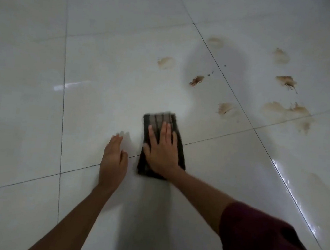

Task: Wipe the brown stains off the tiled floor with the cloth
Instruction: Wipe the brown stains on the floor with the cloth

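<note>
On cloth [163, 145], flat right hand [162, 153] (left hand [113, 158] on floor [105, 67]).

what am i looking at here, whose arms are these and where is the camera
This is one picture from a wide-angle camera worn on a person's head, looking down at their own bare arms. No machine is involved. The right hand presses flat on a dark folded cloth with lighter stripes lying on the glossy white tiled floor. The left hand rests flat on the floor beside it, holding nothing. Beyond the cloth, up and to the right, several brown smeared stains remain unwiped. A dark red sleeve shows at lower right.
</note>
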